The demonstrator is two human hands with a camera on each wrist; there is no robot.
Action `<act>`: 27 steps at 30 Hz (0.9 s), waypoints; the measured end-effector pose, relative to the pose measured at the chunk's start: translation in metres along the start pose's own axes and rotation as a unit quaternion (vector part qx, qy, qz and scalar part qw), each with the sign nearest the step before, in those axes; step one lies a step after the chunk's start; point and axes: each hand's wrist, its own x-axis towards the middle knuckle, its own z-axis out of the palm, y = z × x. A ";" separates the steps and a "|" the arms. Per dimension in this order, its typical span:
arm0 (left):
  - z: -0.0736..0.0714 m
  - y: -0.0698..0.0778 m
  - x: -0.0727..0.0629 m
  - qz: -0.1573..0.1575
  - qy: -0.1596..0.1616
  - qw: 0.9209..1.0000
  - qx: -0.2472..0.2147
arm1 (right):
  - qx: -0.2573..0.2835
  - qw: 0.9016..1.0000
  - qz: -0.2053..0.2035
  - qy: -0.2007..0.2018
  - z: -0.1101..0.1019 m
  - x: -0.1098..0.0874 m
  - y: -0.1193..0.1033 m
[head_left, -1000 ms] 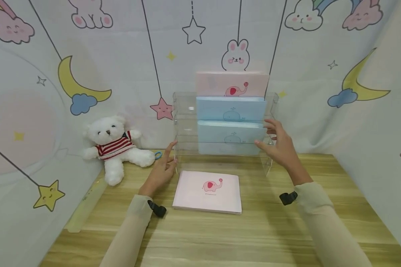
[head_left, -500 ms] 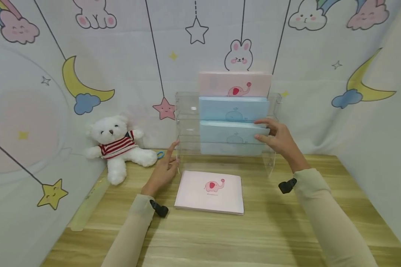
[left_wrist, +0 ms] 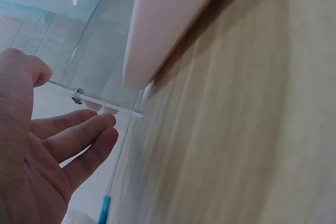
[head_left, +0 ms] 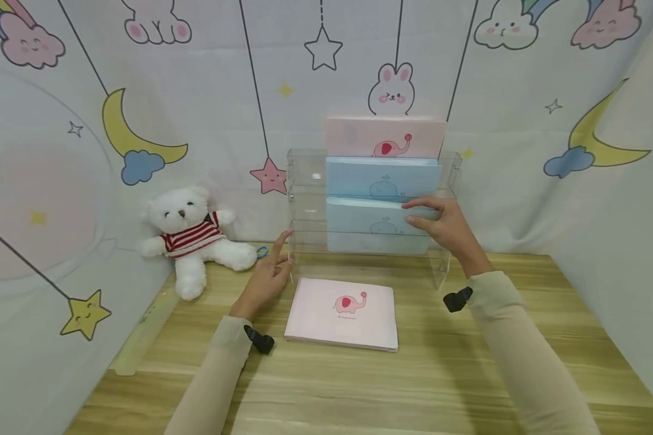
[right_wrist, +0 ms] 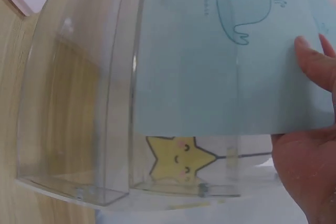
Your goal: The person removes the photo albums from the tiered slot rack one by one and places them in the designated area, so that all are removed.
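A clear acrylic tiered rack (head_left: 307,241) stands at the back of the table. In its front tier is a light blue notebook (head_left: 359,220) with a whale drawing. My right hand (head_left: 451,226) pinches this notebook near its upper right part, thumb (right_wrist: 314,62) on the cover and fingers behind the top edge. Another blue notebook (head_left: 354,175) and a pink elephant notebook (head_left: 348,136) stand in the tiers behind. My left hand (head_left: 263,281) touches the rack's left side, its relaxed fingers (left_wrist: 79,137) against the outside of the clear panel.
A second pink elephant notebook (head_left: 310,314) lies flat before the rack. To the left sit a white teddy bear (head_left: 187,235) in a striped shirt, a small blue ring (head_left: 262,252) and a pale yellow-green ruler-like strip (head_left: 144,335). Printed cloth (head_left: 223,72) hangs behind.
My right hand has moved left from the front blue notebook's right edge, its fingers now farther along the top edge. The left hand stays at the rack's side. The head view shifts slightly.
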 end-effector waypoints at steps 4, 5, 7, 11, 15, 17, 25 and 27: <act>0.000 0.000 0.000 0.004 -0.001 1.000 0.001 | 0.031 0.999 0.012 0.010 0.004 -0.002 0.008; 0.000 0.000 0.000 0.006 -0.001 1.000 0.000 | 0.040 0.999 0.016 0.013 0.004 -0.003 0.010; 0.000 -0.001 0.000 0.009 -0.001 1.000 -0.002 | 0.059 0.998 0.021 0.018 0.006 -0.004 0.013; 0.000 -0.001 0.000 0.009 -0.003 1.000 -0.004 | 0.080 0.996 0.024 0.032 0.010 -0.005 0.015; -0.001 -0.001 -0.001 0.005 -0.001 1.000 -0.001 | 0.099 0.993 0.028 0.048 0.015 -0.005 0.014; -0.001 -0.002 -0.001 0.005 0.000 1.000 0.000 | 0.102 0.992 0.034 0.059 0.017 -0.005 0.012; -0.002 -0.002 -0.001 0.003 -0.011 1.000 -0.002 | 0.091 0.982 0.057 0.158 0.029 -0.002 0.004; -0.003 -0.002 -0.001 0.003 -0.011 1.000 -0.003 | 0.093 0.979 0.061 0.173 0.031 -0.001 0.002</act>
